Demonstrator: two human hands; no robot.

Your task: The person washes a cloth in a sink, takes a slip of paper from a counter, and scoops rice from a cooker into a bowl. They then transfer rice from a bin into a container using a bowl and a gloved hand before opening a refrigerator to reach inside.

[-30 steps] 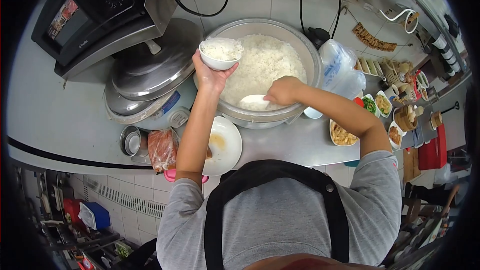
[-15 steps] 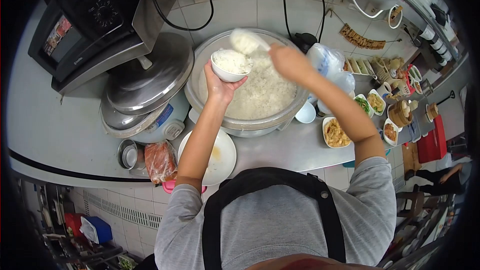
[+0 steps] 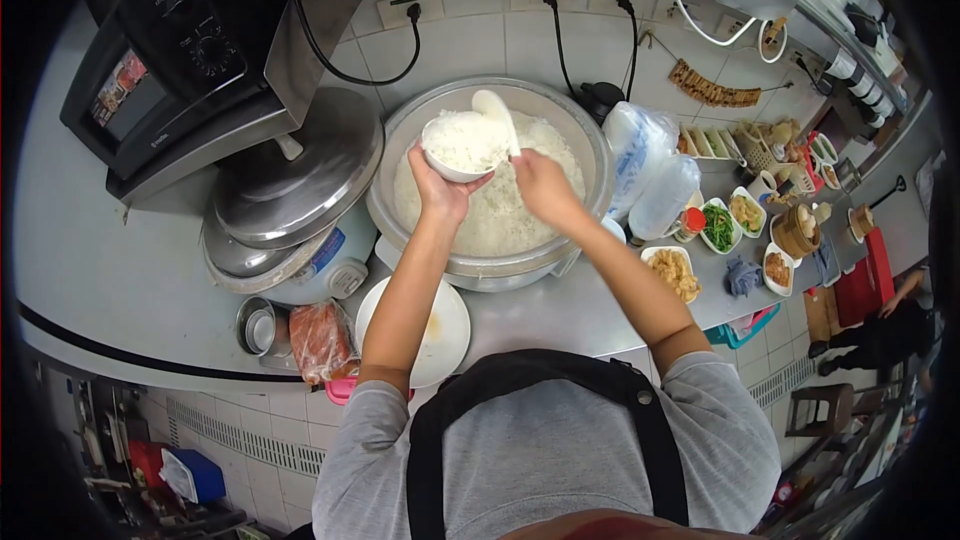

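Note:
My left hand (image 3: pixel 445 190) is closed around a white bowl (image 3: pixel 455 173) heaped with cooked rice (image 3: pixel 465 143). In my right hand (image 3: pixel 540 183) is the handle of a white rice paddle (image 3: pixel 492 108), its blade resting against the far right side of the heap. Both hands are over a large round rice cooker (image 3: pixel 600 170), and more rice (image 3: pixel 510 210) fills its pot below the bowl.
Left of the cooker, a metal lid (image 3: pixel 300 180) leans over a second cooker, below a microwave (image 3: pixel 150 60). A white plate (image 3: pixel 450 335) and a bagged reddish block (image 3: pixel 320 335) lie in front. To the right are plastic bags (image 3: pixel 640 155) and dishes of food (image 3: pixel 670 270).
My right hand has come down and left, bringing the paddle from above the cooker's far side onto the rice in the bowl. My left hand stays nearly in place.

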